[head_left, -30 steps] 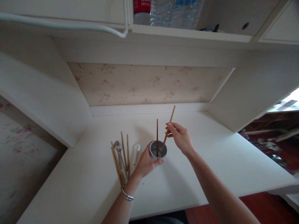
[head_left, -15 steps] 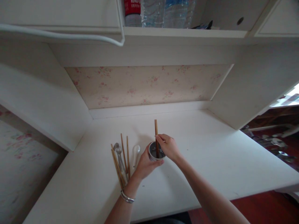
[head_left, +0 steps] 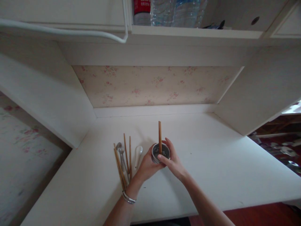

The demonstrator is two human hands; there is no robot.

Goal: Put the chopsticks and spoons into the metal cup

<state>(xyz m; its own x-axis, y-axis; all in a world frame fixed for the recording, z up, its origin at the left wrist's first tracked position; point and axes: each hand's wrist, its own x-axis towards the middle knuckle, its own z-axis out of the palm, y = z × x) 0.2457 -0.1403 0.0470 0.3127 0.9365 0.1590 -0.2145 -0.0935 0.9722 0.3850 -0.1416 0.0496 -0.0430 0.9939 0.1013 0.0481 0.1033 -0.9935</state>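
A round metal chopstick holder [head_left: 166, 152] with holes in its bottom is between my two hands above the white tabletop. A pair of brown chopsticks [head_left: 160, 135] stands upright in it. My left hand [head_left: 148, 166], with a silver bangle at the wrist, wraps round the holder's left side. Round the right side goes my right hand [head_left: 174, 160], its thumb over the near rim. Left of the holder lie a white spoon [head_left: 138, 153], metal spoons [head_left: 121, 152] and several loose chopsticks [head_left: 126, 150], partly hidden behind my left forearm.
The white table [head_left: 211, 169] has side panels left and right and a flowered back wall [head_left: 150, 84]. Overhead, a shelf [head_left: 197, 32] holds plastic bottles [head_left: 163, 12]. A white cable [head_left: 94, 33] hangs under the cabinet on the left.
My right hand has let go of the chopsticks and moved down to the holder's right side. The chopsticks stay upright in the holder. The view has shifted slightly.
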